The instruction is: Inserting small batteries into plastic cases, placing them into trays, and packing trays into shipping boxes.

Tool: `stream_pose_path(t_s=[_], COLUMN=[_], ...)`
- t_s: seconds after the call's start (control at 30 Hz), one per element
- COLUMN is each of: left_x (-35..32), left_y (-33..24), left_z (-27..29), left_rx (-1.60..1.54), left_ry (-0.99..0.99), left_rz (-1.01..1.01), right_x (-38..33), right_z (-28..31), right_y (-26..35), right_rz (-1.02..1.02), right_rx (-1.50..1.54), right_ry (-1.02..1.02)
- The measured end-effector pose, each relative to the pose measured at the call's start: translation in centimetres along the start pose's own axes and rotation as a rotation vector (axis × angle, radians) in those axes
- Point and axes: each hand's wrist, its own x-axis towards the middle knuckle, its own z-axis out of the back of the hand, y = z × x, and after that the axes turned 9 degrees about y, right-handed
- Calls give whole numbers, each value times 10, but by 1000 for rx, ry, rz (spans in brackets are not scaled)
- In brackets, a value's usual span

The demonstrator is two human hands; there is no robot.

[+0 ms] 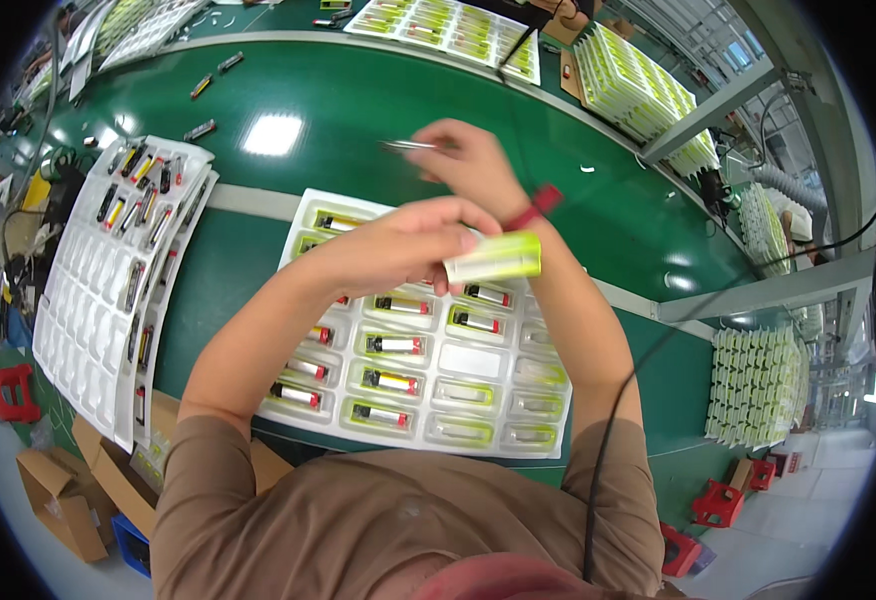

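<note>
My left hand is closed around the end of a small lime-green and white plastic case, held above the tray. Farther away, past the left hand, my right hand pinches a thin, silvery tool, blurred by motion; its kind does not show. A red band circles the right wrist. Below both hands lies a white compartment tray. Several of its green-edged pockets carry cylindrical, battery-like units with red ends. Pockets at the right hold green-edged clear cases without such units. My forearms hide part of the tray.
At the left, stacked white trays hold loose cylindrical units. A few more units lie on the green table. Filled trays stand beyond the rail, stacked green-white trays at the right. A black cable hangs across the right side.
</note>
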Motion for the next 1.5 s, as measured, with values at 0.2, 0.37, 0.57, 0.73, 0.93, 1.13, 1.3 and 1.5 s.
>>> stream_pose_path(t_s=[0.2, 0.37, 0.57, 0.73, 0.93, 1.13, 1.3, 1.5], left_x=[11, 13, 11, 19, 20, 19, 24, 25], left_y=[-15, -6, 6, 11, -1, 11, 20, 14], left_z=[3, 5, 22, 16, 6, 18, 18, 8], left_rx=[-251, -233, -366, -211, 36, 83, -74, -145], left_ry=[-127, -212, -23, -224, -435, -373, -305, -289], left_rz=[-235, -245, -187, -272, -126, -93, -95, -115], right_x=[-122, -156, -155, -159, -158, -161, -155, -153], right_z=[74, 60, 45, 36, 24, 21, 13, 11], right_y=[22, 37, 44, 46, 47, 47, 48, 40], right_rz=[225, 342, 359, 246, 286, 335, 405, 338], right_rx=[132, 389, 293, 291, 190, 4, -291, -435], right_ry=[-549, -404, -329, -332, -302, -288, -367, -367])
